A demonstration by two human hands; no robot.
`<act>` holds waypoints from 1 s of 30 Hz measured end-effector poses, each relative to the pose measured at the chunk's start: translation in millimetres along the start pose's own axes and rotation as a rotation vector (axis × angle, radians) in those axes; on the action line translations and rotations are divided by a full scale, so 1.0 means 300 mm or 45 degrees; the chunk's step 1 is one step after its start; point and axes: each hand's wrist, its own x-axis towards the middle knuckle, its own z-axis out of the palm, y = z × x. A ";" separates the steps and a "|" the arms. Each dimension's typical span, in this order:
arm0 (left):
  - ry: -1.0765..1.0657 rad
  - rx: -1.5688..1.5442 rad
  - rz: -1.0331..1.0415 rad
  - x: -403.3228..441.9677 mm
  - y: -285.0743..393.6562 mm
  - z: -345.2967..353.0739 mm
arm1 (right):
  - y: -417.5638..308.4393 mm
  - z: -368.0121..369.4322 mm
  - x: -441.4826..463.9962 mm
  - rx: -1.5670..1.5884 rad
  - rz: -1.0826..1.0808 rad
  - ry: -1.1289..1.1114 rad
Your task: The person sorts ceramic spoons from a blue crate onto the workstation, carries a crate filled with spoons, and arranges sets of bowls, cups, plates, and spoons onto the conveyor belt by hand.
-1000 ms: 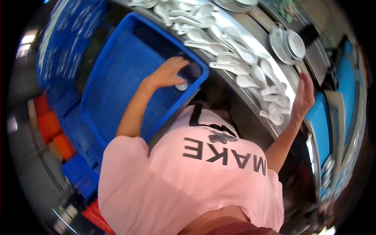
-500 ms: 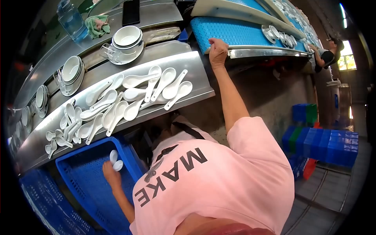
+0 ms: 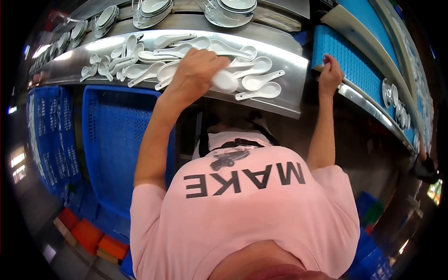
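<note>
Dozens of white spoons spread across the metal bench, upper middle of the frame. There our left hand grips a blurred spoon. Our right hand, upper right, curls beside the blue belt; we cannot tell whether it holds anything. Our blue basket stands at left.

Metal counter with a loose spread of white spoons in front and dish stacks behind.
</note>
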 end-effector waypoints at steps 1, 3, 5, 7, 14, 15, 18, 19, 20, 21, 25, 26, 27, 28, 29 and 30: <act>0.005 0.010 -0.020 0.014 -0.001 0.019 | -0.007 -0.036 0.007 0.229 0.087 0.019; 0.025 0.027 -0.035 0.041 -0.010 0.064 | 0.088 -0.114 0.037 0.286 0.114 0.127; 0.036 0.057 -0.109 0.009 -0.055 0.070 | 0.288 -0.249 0.079 -0.050 0.138 0.294; -0.037 0.149 -0.233 -0.047 -0.107 0.063 | 0.578 -0.371 0.120 -0.264 0.289 0.456; -0.288 0.299 -0.579 -0.106 -0.071 0.020 | 1.411 -0.660 0.270 -0.769 0.834 0.449; -0.221 0.306 -0.532 -0.112 -0.053 0.033 | 1.574 -0.668 0.292 -0.783 0.873 0.227; -0.102 0.309 -0.669 -0.100 0.032 0.005 | 1.829 -0.597 0.354 0.098 1.211 -0.256; -0.064 0.389 -0.695 -0.102 0.071 -0.011 | 1.877 -0.547 0.338 0.652 1.104 -0.148; -0.024 0.463 -0.703 -0.116 0.107 -0.028 | 1.915 -0.521 0.349 0.558 1.061 -0.142; 0.018 0.501 -0.791 -0.139 0.150 -0.046 | 1.937 -0.509 0.353 0.370 0.986 -0.058; 0.190 0.639 -1.187 -0.405 0.264 -0.076 | 1.576 -0.568 0.307 -1.135 -0.073 0.554; 0.246 0.703 -1.308 -0.515 0.298 -0.064 | 1.256 -0.543 0.280 -0.482 -0.176 0.859; 0.297 0.738 -1.411 -0.626 0.343 -0.044 | 0.928 -0.500 0.202 -0.098 0.063 0.868; 0.321 0.820 -1.580 -0.756 0.401 -0.015 | 0.828 -0.464 0.099 0.125 0.183 0.651; 0.342 0.892 -1.725 -0.872 0.447 0.031 | 0.641 -0.433 0.008 -0.006 0.349 0.399; 0.363 0.958 -1.840 -0.973 0.479 0.076 | 0.584 -0.369 -0.109 0.126 0.218 0.203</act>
